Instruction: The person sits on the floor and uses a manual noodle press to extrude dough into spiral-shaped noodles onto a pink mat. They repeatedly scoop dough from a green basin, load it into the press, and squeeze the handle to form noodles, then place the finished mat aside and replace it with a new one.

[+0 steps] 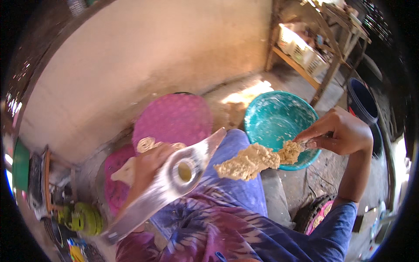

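Observation:
My left hand (150,166) is closed round a dough press (150,205), a long pale piece with narrow ends and a round opening in its middle. Something yellowish shows inside that opening. Up on the right, my right hand (345,133) pinches one end of a long, lumpy mass of tan dough (248,162). The dough stretches leftward over my lap, apart from the press. A bit of something shiny shows at my right fingertips, too small to name. Behind the dough stands a teal basin (279,98) with pale smears on its inside.
A pink round tray (174,115) lies by the wall, with coiled dough (146,144) near my left hand. A green gas cylinder (85,218) stands lower left. Dark buckets (363,100) and a wooden shelf (297,67) with white baskets (301,50) are at the right.

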### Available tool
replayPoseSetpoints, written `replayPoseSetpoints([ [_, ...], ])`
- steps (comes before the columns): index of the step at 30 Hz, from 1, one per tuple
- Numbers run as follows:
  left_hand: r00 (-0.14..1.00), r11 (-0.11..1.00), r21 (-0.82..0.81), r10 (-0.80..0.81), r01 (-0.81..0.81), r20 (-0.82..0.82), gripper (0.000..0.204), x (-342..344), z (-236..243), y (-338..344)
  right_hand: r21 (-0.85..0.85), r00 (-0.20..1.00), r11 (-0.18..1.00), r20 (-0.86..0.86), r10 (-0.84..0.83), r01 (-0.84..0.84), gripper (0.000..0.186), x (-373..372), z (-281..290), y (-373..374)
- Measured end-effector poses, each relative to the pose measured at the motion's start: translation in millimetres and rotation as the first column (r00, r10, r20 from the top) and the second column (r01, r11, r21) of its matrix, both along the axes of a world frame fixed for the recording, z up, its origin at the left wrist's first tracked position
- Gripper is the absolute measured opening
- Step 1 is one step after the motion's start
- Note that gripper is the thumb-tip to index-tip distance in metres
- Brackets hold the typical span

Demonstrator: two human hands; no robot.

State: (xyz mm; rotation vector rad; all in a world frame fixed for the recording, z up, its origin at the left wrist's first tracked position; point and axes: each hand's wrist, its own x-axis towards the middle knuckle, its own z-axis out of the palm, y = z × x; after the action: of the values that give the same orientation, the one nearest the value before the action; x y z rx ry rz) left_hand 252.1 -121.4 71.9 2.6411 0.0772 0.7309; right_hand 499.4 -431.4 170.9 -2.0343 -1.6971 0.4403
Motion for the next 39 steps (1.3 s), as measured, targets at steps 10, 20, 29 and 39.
replayPoseSetpoints([
  [10, 0.993, 0.983, -0.174, 0.069, -0.052, 0.097, 0.045, -44, -35, 2, 0.069, 0.448, 0.936, 0.888, 0.1, -0.346, 0.034, -142, -40, 117],
  [20, 0.891, 0.898, -0.085, 0.439, -0.432, 0.111, 0.054, -78, -50, 36, 0.162, 0.424, 0.933, 0.906, -0.012, -0.322, 0.038, -156, 11, 84],
  [29, 0.913, 0.924, -0.026, 0.381, -0.381, 0.143, 0.034, -74, -59, 18, -0.005, 0.418, 0.91, 0.887, 0.195, -0.414, 0.035, -176, -30, 139],
  [39, 0.839, 0.857, -0.146, 0.514, -0.494, 0.178, 0.041, -71, -44, 24, 0.563, 0.988, 0.825, 0.092, -0.12, 0.048, 0.057, -172, -90, 167],
])
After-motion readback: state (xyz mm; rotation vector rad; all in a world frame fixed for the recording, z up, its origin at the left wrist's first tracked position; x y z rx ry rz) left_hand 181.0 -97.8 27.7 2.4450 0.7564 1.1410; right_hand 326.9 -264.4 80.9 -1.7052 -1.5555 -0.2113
